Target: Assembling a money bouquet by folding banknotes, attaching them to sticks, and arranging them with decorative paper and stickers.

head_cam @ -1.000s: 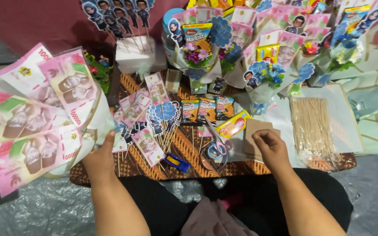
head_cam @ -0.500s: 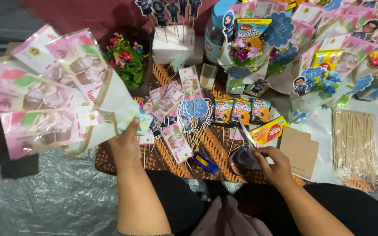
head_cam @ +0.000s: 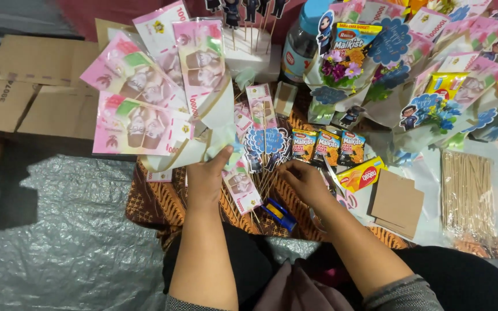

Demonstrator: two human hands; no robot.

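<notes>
Over the brown batik cloth [head_cam: 157, 201], the left hand [head_cam: 207, 177] has lifted the clenched fan-shaped pink banknote bouquet [head_cam: 151, 98] higher, while the right hand [head_cam: 305, 181] now pinches blue-topped paper picks on thin wooden sticks [head_cam: 266, 151].

we see open batik cloth [head_cam: 162, 204] below our left hand [head_cam: 206, 178], the one free lane. snack packets [head_cam: 327, 147] and stick toppers [head_cam: 263, 144] crowd our right hand [head_cam: 304, 181]; bouquets [head_cam: 416, 86] wall the far side, skewers [head_cam: 468, 184] block the right.

Bright even light, soft shadows, sharp
</notes>
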